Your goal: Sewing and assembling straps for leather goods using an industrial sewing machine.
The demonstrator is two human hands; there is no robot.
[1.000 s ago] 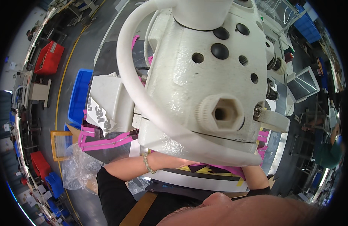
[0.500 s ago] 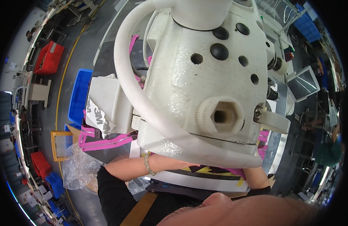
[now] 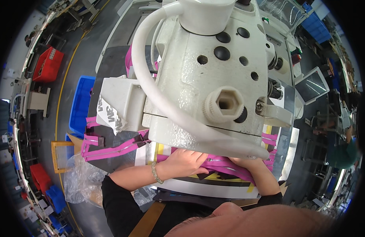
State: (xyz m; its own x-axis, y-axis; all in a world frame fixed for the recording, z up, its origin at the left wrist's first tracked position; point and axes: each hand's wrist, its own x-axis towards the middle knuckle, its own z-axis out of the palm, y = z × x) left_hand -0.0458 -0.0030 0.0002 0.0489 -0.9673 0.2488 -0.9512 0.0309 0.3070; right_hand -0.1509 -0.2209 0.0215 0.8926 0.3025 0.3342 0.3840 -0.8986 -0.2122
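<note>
A large white sewing machine (image 3: 178,91) fills the middle of the view, and its thick white hose (image 3: 141,71) loops down across the front. Below its front edge lies a magenta zipper strip (image 3: 226,165) with a pale line of teeth. My left hand (image 3: 186,162) is on the strip's left part, its fingers closed together over the fabric and the thumb along the near edge. At the right end, my right hand (image 3: 243,162) touches the strip; the machine and hose hide most of its fingers. The needle area is hidden.
More magenta zipper tape (image 3: 111,152) trails off the left side of the bed. A blue bin (image 3: 81,102) and clear plastic bags (image 3: 81,179) are on the left. A tablet-like screen (image 3: 313,87) stands at the right. Yellow-black striped tape edges the bed near me.
The machine sits higher and slightly left in the picture, as the view has shifted. Both hands and more of the magenta zipper strip now show from under its front edge.
</note>
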